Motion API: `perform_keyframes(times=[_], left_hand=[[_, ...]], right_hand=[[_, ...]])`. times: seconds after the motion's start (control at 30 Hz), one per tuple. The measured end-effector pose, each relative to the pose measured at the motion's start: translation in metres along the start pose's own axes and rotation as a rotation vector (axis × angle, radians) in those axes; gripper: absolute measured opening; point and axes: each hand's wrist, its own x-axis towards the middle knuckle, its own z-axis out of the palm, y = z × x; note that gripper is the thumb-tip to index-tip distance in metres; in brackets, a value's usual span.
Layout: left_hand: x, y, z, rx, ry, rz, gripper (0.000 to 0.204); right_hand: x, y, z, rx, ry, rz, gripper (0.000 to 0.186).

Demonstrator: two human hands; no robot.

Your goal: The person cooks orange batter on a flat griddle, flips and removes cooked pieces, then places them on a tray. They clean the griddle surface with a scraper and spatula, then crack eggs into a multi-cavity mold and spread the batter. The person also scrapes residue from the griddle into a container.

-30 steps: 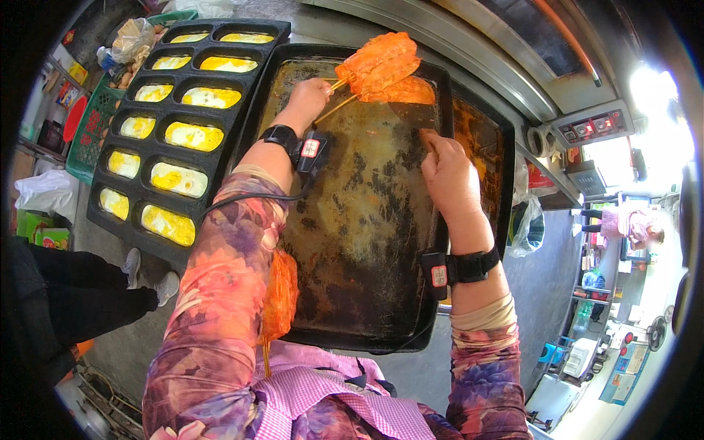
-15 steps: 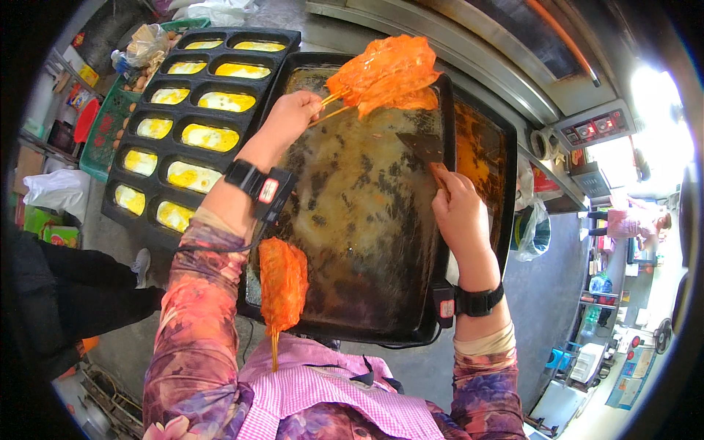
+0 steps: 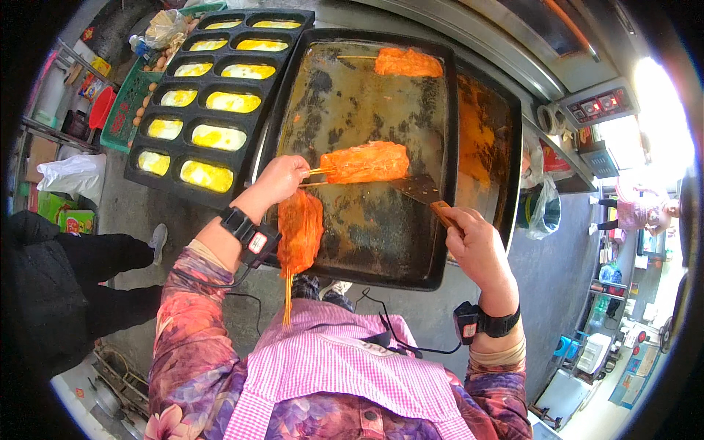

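Grey floor (image 3: 550, 286) and steel kitchen fittings surround your work, with a control panel (image 3: 598, 108) at the upper right and a green crate (image 3: 117, 121) of eggs at the upper left. Before you lies a dark rectangular tray (image 3: 381, 246), its surface mottled and oily; a second, browner tray (image 3: 480, 158) extends from beneath its right side. To the left stands a black mould (image 3: 174, 178) with two columns of oblong wells, each containing yellow and white egg.

Your left hand (image 3: 284, 178) grasps thin wooden sticks (image 3: 315, 171) at the tray's left side; these carry a flat orange skewered piece (image 3: 365, 163) that points rightward over the middle of the tray. Whether this piece lies flat or is slightly raised is hard to judge from above. Your right hand (image 3: 475, 242) grips the wooden handle of a scraper (image 3: 419, 188), whose dark blade reaches to the right end of the piece.

Another orange piece (image 3: 408, 62) lies near the tray's far edge, its stick directed left. A third orange piece (image 3: 299, 229) occupies the near left corner, its sticks projecting toward your pink checked apron (image 3: 352, 367).
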Motion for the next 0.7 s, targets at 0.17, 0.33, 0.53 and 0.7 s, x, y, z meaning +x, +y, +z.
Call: perform_keyframes(times=[0.17,0.33,0.53,0.7], left_hand=[[-0.005,-0.005,0.008,0.128,0.009,0.08,0.018],[-0.011,-0.001,0.008,0.163,0.013,0.154,0.017],[-0.01,-0.004,0.009,0.164,0.057,0.147,0.019],[-0.005,-0.009,0.009,0.117,0.028,0.115,0.019]], right_hand=[[-0.019,-0.013,0.001,0.06,0.042,-0.043,0.029],[-0.014,-0.023,0.027,0.008,0.079,-0.101,0.029],[-0.024,-0.035,0.057,-0.236,-0.06,-0.143,0.031],[-0.022,-0.03,0.051,-0.131,0.049,-0.169,0.027]])
